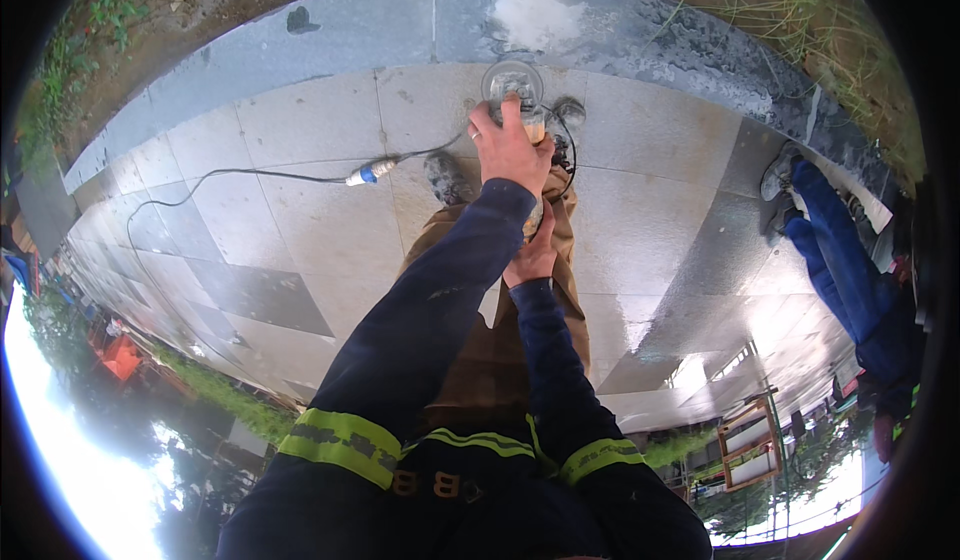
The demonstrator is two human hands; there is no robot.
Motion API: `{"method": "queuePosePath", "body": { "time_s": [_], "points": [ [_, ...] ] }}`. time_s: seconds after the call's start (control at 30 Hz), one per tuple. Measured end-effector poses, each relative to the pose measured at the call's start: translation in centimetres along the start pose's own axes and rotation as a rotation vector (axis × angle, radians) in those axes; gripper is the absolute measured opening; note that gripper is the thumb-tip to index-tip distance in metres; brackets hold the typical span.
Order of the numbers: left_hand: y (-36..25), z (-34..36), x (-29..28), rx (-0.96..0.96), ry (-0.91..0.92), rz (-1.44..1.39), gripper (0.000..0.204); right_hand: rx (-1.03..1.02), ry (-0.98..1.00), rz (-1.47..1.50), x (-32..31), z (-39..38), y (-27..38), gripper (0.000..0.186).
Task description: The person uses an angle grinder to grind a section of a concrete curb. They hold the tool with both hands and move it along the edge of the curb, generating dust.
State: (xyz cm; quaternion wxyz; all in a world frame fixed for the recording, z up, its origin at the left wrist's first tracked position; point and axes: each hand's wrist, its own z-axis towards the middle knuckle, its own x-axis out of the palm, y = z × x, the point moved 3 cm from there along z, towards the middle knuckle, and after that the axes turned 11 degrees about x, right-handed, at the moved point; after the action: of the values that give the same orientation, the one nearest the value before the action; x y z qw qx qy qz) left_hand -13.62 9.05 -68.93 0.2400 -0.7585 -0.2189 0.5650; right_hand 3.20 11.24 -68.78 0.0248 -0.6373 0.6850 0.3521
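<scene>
1. Your left hand (510, 145) sits on top of the grinder (520, 95), fingers wrapped over its front; a ring shows on one finger.
2. Your right hand (533, 255) is lower, closed round the grinder's rear end; most of that part is hidden by the left forearm, so the exact grip is hard to read.
3. The hands are apart, one ahead of the other along the tool, both clamped on it.
4. The grinder's round disc guard is down on the paving (300, 120), at the joint where the pale slabs meet the darker grey kerb strip (330, 25).
5. The cable (230, 172) runs left from the grinder across the slabs, with a blue-and-white plug joint (370, 172) partway along.
6. Your boots (445, 175) stand on the slabs either side of the tool.
7. Another person's blue trouser leg (845, 260) and a grey shoe are at far right, well apart from you.
8. Grass and soil lie beyond the kerb.
</scene>
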Motion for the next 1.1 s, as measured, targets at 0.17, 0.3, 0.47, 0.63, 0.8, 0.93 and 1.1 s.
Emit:
{"method": "queuePosePath", "body": {
  "time_s": [0.17,0.3,0.47,0.63,0.8,0.93,1.1],
  "points": [
    [-1.6,-0.6,1.8,0.089,0.057,-0.017,0.071,0.036,-0.059,0.052,-1.1,0.0,-0.7,0.093],
    [-2.5,-0.8,2.9,0.100,0.100,-0.061,0.070,0.063,-0.067,0.042,-1.8,0.7,-1.4,0.093],
    [-1.3,-0.3,1.4,0.066,0.013,-0.069,0.070,-0.058,-0.054,0.060,-1.1,0.5,-0.3,0.093],
    [-1.4,-0.1,1.4,0.072,0.030,-0.014,0.071,0.073,-0.001,0.035,-1.5,0.2,0.0,0.094],
    [-1.8,0.0,1.8,0.124,0.051,-0.068,0.069,0.002,-0.025,0.037,-1.6,0.8,0.0,0.094],
    [-1.4,-0.1,1.5,-0.034,0.017,0.021,0.072,-0.032,-0.015,0.010,-1.6,0.7,0.0,0.093],
    [-2.0,0.1,1.7,0.036,0.070,-0.022,0.072,0.035,-0.021,0.009,-2.1,0.6,-0.1,0.092]
  ]
}}
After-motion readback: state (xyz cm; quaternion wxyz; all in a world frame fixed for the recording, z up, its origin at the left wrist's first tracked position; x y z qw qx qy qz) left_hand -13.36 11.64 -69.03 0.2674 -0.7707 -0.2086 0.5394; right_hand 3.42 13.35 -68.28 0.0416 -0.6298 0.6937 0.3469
